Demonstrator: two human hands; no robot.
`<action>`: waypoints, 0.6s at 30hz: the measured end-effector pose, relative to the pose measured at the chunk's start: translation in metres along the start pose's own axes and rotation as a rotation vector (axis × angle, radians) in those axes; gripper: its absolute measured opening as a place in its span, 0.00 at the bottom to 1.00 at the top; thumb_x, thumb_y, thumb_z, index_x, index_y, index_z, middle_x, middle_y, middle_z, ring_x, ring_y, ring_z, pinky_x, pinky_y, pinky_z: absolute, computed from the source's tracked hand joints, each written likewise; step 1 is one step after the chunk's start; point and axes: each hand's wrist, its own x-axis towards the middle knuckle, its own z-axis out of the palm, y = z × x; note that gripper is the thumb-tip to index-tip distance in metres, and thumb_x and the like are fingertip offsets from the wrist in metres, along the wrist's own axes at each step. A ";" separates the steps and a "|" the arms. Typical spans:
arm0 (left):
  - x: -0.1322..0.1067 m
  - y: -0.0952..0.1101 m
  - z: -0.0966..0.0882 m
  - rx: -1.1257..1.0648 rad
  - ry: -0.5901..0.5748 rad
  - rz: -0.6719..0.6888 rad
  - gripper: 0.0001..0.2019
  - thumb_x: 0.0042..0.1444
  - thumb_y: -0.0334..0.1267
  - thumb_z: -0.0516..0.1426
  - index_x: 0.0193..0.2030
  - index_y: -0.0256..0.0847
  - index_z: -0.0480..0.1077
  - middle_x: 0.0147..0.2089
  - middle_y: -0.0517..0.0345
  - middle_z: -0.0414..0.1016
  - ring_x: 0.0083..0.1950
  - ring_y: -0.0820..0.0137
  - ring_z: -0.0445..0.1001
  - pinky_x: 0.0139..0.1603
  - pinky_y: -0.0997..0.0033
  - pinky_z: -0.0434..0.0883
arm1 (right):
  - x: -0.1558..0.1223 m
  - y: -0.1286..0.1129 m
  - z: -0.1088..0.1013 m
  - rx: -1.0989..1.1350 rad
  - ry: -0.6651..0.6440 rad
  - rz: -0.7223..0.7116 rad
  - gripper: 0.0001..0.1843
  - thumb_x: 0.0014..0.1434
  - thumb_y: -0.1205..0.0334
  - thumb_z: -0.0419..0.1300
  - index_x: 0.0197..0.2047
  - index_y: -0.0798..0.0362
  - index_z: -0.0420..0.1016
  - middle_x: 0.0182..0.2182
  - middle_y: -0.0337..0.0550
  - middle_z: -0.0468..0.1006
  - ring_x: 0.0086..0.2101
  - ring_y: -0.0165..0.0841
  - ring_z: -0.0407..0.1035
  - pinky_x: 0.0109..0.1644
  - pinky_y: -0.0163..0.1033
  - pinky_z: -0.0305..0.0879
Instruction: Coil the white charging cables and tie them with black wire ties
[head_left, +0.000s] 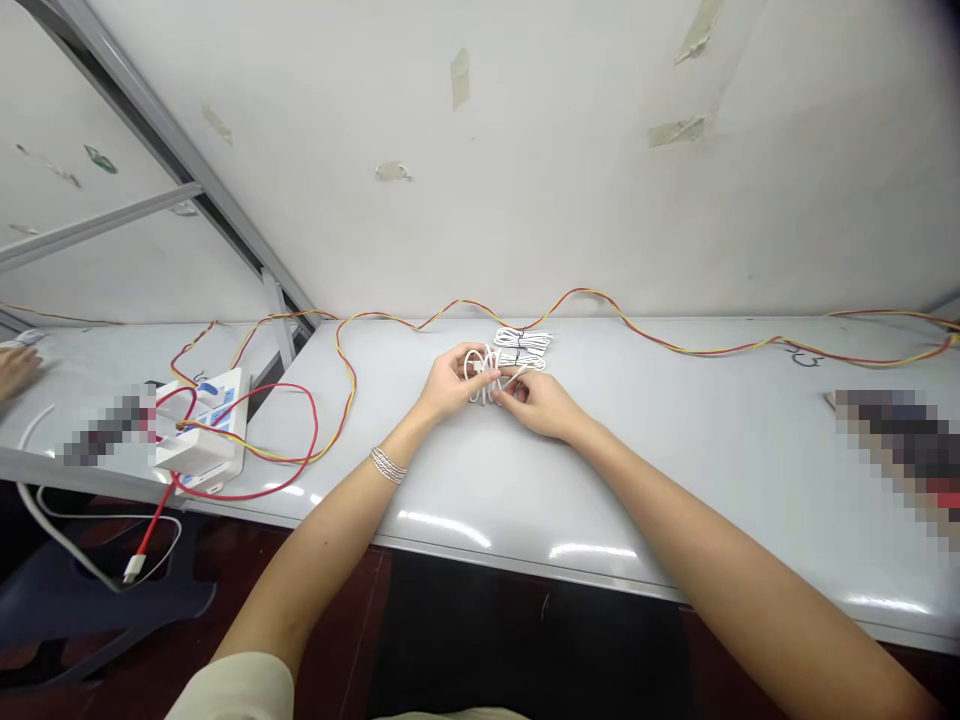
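Note:
My left hand [448, 385] and my right hand [536, 400] meet over the middle of a white table [675, 440]. Both are closed on a coiled white cable [480, 375], the left gripping the loops, the right pinching the cable's end between the fingertips. A silver bracelet sits on my left wrist. Just behind the hands lie bundled white cables [521, 347] tied with dark bands.
A red and yellow twisted wire [645, 335] runs along the table's back edge by the white wall. A white power strip [204, 430] with red cables sits at the left. Another person's hand [15, 370] shows at far left. A dark object [900, 450] lies at the right.

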 end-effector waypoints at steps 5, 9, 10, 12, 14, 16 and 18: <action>0.000 0.003 0.001 -0.005 0.031 0.023 0.22 0.50 0.50 0.67 0.45 0.37 0.74 0.42 0.50 0.79 0.41 0.66 0.77 0.44 0.65 0.74 | 0.000 0.001 0.000 0.011 -0.007 0.019 0.23 0.62 0.53 0.60 0.57 0.55 0.76 0.29 0.40 0.78 0.25 0.28 0.65 0.33 0.35 0.58; 0.000 0.005 0.003 -0.013 0.036 0.047 0.21 0.51 0.50 0.67 0.45 0.37 0.74 0.43 0.51 0.79 0.41 0.67 0.77 0.44 0.65 0.74 | 0.000 0.001 0.000 0.007 -0.010 0.000 0.23 0.62 0.54 0.60 0.57 0.54 0.76 0.29 0.41 0.78 0.25 0.28 0.64 0.33 0.36 0.58; 0.000 0.005 0.003 -0.012 0.034 0.054 0.21 0.51 0.50 0.67 0.45 0.37 0.74 0.43 0.51 0.79 0.41 0.68 0.77 0.45 0.66 0.74 | 0.000 0.001 0.000 0.009 -0.012 -0.008 0.23 0.62 0.54 0.60 0.57 0.54 0.76 0.29 0.40 0.78 0.25 0.28 0.64 0.33 0.35 0.58; 0.000 0.005 0.003 -0.005 0.033 0.069 0.20 0.51 0.50 0.67 0.45 0.38 0.75 0.43 0.51 0.79 0.41 0.68 0.76 0.45 0.67 0.74 | 0.000 0.001 0.000 0.012 -0.014 -0.018 0.22 0.62 0.55 0.59 0.57 0.53 0.76 0.28 0.39 0.77 0.25 0.28 0.63 0.33 0.35 0.58; 0.000 0.005 0.003 0.014 0.034 0.086 0.19 0.51 0.50 0.67 0.44 0.38 0.76 0.44 0.51 0.80 0.41 0.68 0.76 0.44 0.67 0.74 | 0.000 0.000 -0.001 0.019 -0.017 -0.031 0.21 0.62 0.55 0.59 0.56 0.54 0.77 0.27 0.39 0.76 0.24 0.28 0.63 0.33 0.35 0.57; -0.001 0.005 0.003 0.042 0.042 0.098 0.19 0.51 0.50 0.67 0.44 0.38 0.77 0.43 0.50 0.80 0.42 0.67 0.76 0.44 0.66 0.74 | 0.000 0.000 -0.001 0.028 -0.019 -0.045 0.19 0.63 0.55 0.58 0.53 0.54 0.78 0.26 0.39 0.76 0.25 0.28 0.63 0.32 0.35 0.56; -0.001 0.006 0.003 0.063 0.055 0.103 0.19 0.51 0.50 0.67 0.44 0.39 0.78 0.43 0.50 0.80 0.41 0.66 0.76 0.44 0.65 0.74 | 0.000 -0.001 -0.001 0.029 -0.020 -0.055 0.17 0.63 0.55 0.57 0.50 0.53 0.79 0.26 0.39 0.75 0.25 0.29 0.62 0.32 0.35 0.56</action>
